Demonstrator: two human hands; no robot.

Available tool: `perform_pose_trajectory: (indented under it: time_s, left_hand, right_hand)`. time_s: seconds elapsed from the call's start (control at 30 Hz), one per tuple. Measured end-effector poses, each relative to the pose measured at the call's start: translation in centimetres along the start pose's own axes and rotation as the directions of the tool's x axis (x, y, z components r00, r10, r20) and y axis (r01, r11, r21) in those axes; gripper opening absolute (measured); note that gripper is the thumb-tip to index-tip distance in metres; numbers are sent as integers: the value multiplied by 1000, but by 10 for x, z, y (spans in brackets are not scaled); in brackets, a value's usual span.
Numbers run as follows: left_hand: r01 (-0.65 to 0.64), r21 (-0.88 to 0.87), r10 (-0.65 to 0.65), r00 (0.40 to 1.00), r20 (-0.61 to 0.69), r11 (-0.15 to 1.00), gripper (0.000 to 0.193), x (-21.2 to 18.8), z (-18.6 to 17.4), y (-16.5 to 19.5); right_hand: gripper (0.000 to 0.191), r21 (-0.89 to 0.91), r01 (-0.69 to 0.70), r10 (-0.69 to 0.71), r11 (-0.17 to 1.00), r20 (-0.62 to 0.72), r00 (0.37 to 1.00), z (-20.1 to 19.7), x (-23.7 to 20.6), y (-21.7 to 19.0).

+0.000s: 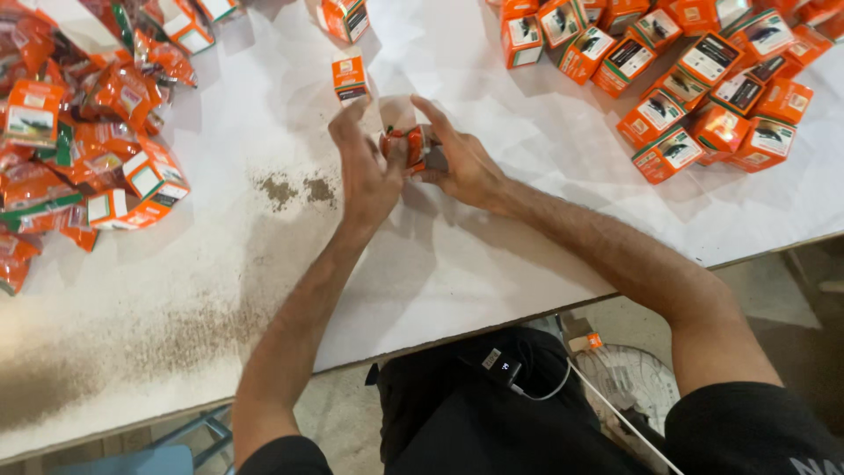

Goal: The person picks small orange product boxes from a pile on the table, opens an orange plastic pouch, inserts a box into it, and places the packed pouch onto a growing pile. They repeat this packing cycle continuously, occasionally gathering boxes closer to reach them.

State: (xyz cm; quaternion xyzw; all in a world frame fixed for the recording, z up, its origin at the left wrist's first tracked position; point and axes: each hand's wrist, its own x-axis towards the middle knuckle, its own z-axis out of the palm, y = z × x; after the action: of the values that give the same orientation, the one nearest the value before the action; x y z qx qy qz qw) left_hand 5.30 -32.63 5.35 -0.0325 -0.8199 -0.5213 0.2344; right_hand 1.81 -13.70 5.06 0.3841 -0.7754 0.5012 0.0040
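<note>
We look down from head height at a white table (492, 255), moving across it from left to right.

At the far left lies a loose heap of orange pouches (61, 141), crumpled and overlapping, with a few small cartons mixed in at its near edge. They sit within easy reach of our left arm, which suggests a supply pile. Just right of the heap, dark powdery smudges (294, 189) stain the table, and a wider dusting spreads toward the near left corner.

In the middle, our two hands meet over the table. Our left hand (365, 171) is upright, fingers raised and half spread, thumb side pressed against a small orange packet (406, 145). Our right hand (462, 158) comes in from the other side, index finger stretched out above the packet and the remaining fingers curled round it. The packet is pinched between both hands, just above the table, which steadies it from two sides. Just beyond the fingertips stands a single orange carton (349, 77), upright and alone; another (345, 18) lies farther back.

To the right, many closed orange cartons (703, 79) lie packed close together, apart from the pouches, like a separate finished pile.

At the bottom edge we see dark clothing and a small device with a white cable (536, 387).
</note>
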Motion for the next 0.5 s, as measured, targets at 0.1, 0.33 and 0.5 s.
perform_pose_trajectory:
  time_s: [0.1,0.33,0.5]
  left_hand:
    - [332,-8,-317,909,271,943,13,5,-3,-9]
    - [62,12,-63,992,111,998,22,15,15,-23]
    - [311,-286,-191,906,379,906,25,7,-9,-32]
  right_hand:
    - [109,24,18,-18,1000,-2,1000,2,-5,5]
    - [70,20,-59,60,998,-21,998,11,-12,9]
    - [58,-282,156,-165,947,-6,986,13,-14,13]
